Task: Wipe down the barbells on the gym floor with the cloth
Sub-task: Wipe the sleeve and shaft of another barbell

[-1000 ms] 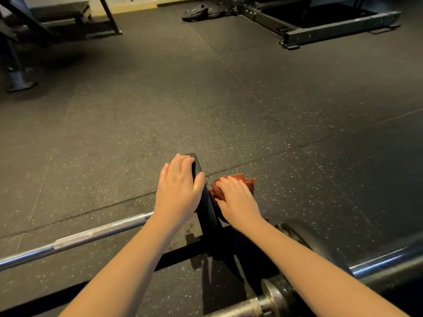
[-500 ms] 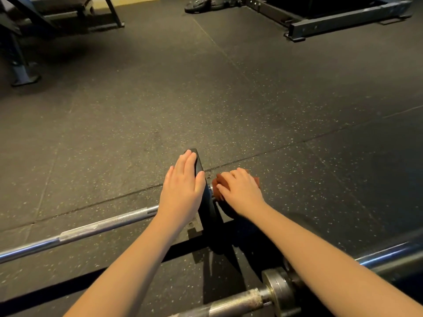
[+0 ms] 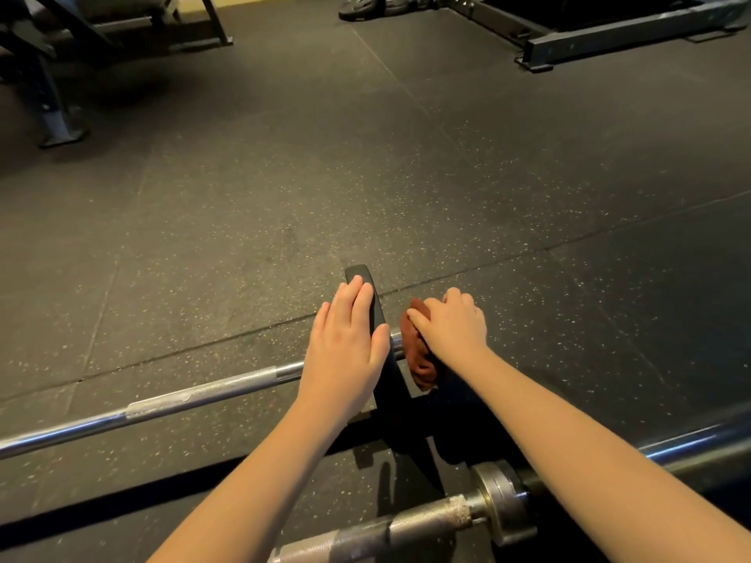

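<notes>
A silver barbell (image 3: 195,398) lies across the black rubber floor, carrying a thin black plate (image 3: 367,290) that stands on edge. My left hand (image 3: 345,351) rests flat on top of that plate, fingers straight and thumb against its right face. Just right of the plate, my right hand (image 3: 451,325) grips a reddish-brown cloth (image 3: 418,359) wrapped over the bar's sleeve; the sleeve end is hidden under the cloth. A second barbell (image 3: 406,526) with a metal collar (image 3: 502,505) lies nearer me, under my right forearm.
A bench frame (image 3: 57,115) stands at the far left. A rack base (image 3: 609,38) and loose weight plates (image 3: 365,8) sit at the far right. A third bar (image 3: 699,440) shows at the right edge. Open rubber floor (image 3: 365,156) stretches ahead.
My right hand has slid with the cloth to the right, away from the plate, baring a short bit of sleeve. My left hand stays on the plate.
</notes>
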